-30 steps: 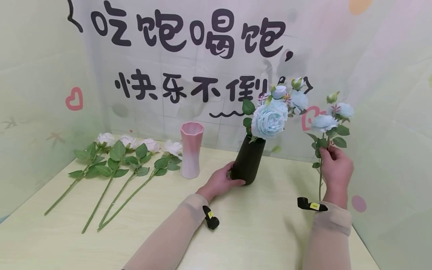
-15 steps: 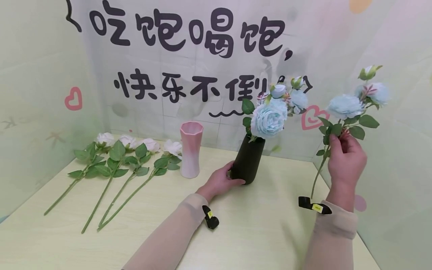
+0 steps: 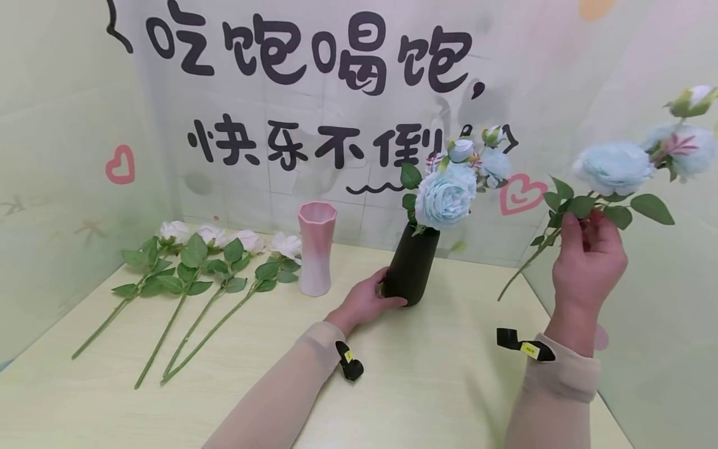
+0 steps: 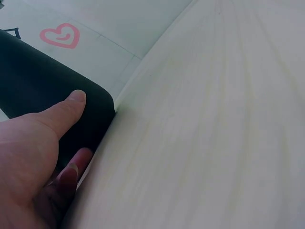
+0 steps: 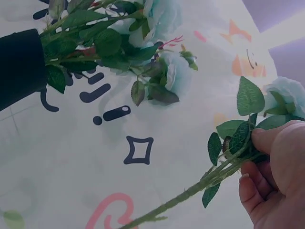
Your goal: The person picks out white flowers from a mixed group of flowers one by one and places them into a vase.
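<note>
A black vase (image 3: 414, 265) leans slightly to the right on the table, holding light blue artificial flowers (image 3: 447, 196). My left hand (image 3: 367, 302) grips the vase low on its side; in the left wrist view the thumb lies along the dark wall and other fingers curl beneath. To the right, my right hand (image 3: 589, 268) pinches the stem of another blue flower (image 3: 614, 167) just under its leaves, above the table. Its stem (image 5: 190, 191) slants down toward the left, and the blooms tilt right. The right wrist view shows the vase apart from this stem.
A pink and white vase (image 3: 316, 249) stands left of the black one. Several white roses (image 3: 193, 262) with long green stems lie on the table (image 3: 269, 399) at the left. A printed cloth backdrop (image 3: 314, 106) rises behind and at both sides.
My right hand has moved right and slightly up with the blue flower, whose stem has swung from nearly upright to slanted. The left hand and black vase stay put.
</note>
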`<state>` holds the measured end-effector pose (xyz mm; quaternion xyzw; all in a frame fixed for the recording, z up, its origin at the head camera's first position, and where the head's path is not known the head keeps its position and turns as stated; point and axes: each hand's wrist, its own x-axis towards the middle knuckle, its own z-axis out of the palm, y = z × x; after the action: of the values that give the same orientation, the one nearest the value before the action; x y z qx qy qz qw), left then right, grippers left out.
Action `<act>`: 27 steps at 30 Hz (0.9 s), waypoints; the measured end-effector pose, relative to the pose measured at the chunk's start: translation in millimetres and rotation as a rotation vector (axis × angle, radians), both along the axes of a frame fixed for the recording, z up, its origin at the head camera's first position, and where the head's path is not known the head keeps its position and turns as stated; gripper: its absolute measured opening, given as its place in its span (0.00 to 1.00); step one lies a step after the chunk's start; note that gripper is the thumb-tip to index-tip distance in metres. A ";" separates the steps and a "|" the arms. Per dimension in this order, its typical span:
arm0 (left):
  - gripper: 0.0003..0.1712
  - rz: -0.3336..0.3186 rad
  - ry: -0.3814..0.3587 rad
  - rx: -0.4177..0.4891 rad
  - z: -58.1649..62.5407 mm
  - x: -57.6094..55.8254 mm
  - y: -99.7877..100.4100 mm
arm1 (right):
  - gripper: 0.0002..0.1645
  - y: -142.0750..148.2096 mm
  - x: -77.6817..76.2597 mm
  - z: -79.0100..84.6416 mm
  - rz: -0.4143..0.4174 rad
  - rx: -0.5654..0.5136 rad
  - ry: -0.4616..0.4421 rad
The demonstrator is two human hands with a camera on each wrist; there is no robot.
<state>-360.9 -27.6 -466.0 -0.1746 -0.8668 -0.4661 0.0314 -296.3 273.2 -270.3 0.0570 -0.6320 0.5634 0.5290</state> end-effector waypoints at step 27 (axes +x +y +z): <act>0.48 -0.003 -0.007 0.002 2.5 2.2 -0.4 | 0.13 -32.9 23.1 23.6 0.377 -0.420 0.368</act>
<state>-358.7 -28.0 -463.5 -0.1743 -0.8661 -0.4676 0.0277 -273.2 240.3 -246.6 0.1632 -0.3743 0.7497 0.5208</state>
